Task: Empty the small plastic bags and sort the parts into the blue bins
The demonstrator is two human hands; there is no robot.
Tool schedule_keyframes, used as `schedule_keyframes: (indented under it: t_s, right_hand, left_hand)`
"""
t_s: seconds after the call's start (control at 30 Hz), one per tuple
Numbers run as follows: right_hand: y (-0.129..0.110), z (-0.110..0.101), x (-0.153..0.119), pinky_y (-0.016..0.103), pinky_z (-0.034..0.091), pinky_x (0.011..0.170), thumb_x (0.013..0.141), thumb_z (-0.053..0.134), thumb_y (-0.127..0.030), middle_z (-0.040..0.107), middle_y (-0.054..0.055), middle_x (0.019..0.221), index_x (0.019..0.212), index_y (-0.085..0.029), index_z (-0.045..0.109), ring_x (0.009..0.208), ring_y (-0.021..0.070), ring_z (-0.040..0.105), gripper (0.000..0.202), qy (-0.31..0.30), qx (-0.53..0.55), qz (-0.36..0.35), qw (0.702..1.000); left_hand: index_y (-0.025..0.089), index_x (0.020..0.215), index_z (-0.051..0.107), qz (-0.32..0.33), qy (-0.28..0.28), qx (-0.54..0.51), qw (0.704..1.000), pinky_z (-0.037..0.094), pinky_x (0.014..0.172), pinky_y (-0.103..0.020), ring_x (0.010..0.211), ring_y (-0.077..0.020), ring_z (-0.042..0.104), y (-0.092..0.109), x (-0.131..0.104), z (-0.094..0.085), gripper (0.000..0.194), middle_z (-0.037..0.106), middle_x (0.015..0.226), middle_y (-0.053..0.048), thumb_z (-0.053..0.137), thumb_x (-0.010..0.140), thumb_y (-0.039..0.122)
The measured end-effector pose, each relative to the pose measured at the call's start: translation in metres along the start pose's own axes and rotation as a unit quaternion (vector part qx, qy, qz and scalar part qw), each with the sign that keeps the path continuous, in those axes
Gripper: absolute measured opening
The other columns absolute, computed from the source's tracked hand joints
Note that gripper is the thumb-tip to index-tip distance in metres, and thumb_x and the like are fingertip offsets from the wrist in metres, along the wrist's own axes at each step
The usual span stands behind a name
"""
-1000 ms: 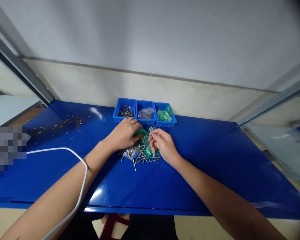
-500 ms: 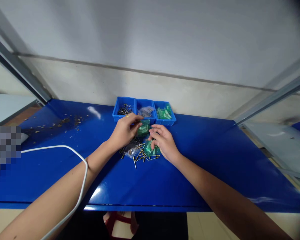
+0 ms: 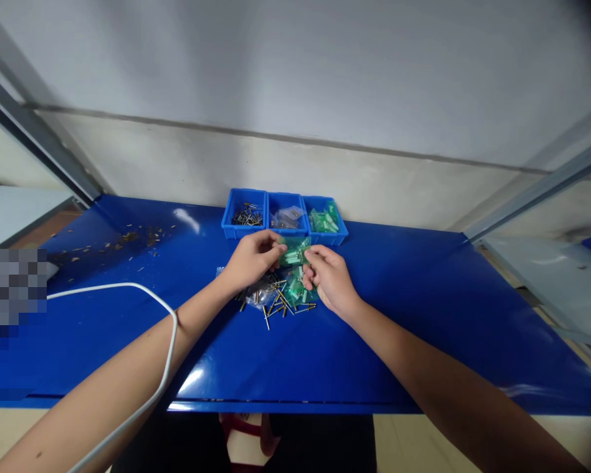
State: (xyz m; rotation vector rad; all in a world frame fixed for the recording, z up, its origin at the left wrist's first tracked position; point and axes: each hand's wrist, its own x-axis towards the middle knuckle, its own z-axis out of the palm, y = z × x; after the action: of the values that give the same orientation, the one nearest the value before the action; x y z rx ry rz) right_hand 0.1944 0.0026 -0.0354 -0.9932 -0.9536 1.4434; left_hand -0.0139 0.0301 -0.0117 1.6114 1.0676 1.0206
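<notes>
A green see-through bag (image 3: 294, 251) with small pale parts inside hangs between my two hands, above a pile on the table. My left hand (image 3: 255, 261) pinches its left edge. The right edge is between the thumb and fingers of my right hand (image 3: 329, 276). Under them lie loose metal pins (image 3: 282, 303), a clear bag (image 3: 260, 295) and another green bag (image 3: 298, 288). Behind stand three joined blue bins: the left bin (image 3: 231, 232) holds metal pins, the middle bin (image 3: 295, 232) clear bags, the right bin (image 3: 328, 238) green bags.
Small scattered bits (image 3: 128, 240) lie on the blue table (image 3: 423, 315) at the back left. A white cable (image 3: 170, 341) runs over my left forearm. A blurred-out object (image 3: 12, 295) is at the left edge. A pale wall (image 3: 177, 157) rises behind the bins.
My right hand has closed on the green bag's right edge. The bag is now spread between both hands; before, only my left hand held it.
</notes>
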Motion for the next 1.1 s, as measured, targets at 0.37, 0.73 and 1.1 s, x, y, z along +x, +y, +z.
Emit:
schedule_keyframes:
  t_s: [0.37,0.73,1.1]
  right_hand:
    - [-0.009,0.001,-0.002,0.026,0.044,0.042,0.077,0.104,-0.047,0.036,-0.012,0.051,0.084,-0.027,0.069,0.050,0.0153,0.052,0.041,-0.003,0.018,0.029,0.999]
    - [-0.007,-0.005,-0.001,0.029,0.049,0.044,0.084,0.101,-0.049,0.040,-0.011,0.045,0.089,-0.025,0.074,0.046,0.0175,0.055,0.037,-0.018,0.016,0.026,0.999]
    - [-0.001,-0.008,0.003,0.027,0.059,0.048,0.080,0.103,-0.049,0.078,0.004,0.094,0.108,-0.023,0.081,0.076,0.0239,0.081,0.044,-0.019,0.012,-0.017,1.000]
  left_hand:
    - [0.027,0.088,0.055,-0.026,-0.016,0.005,1.000,0.050,0.054,-0.031,0.051,-0.0175,0.062,0.000,-0.001,0.002,0.030,0.062,0.058,0.004,0.069,0.108,0.045]
    - [0.027,0.112,0.062,-0.079,-0.062,-0.033,0.994,0.044,0.040,-0.029,0.037,-0.0162,0.059,0.008,-0.005,0.002,0.023,0.067,0.058,0.005,0.067,0.110,0.049]
    - [0.021,0.103,0.073,-0.013,-0.051,-0.030,0.998,0.065,0.059,-0.033,0.069,-0.0223,0.080,0.009,-0.006,0.004,0.020,0.076,0.076,-0.003,0.074,0.103,0.041]
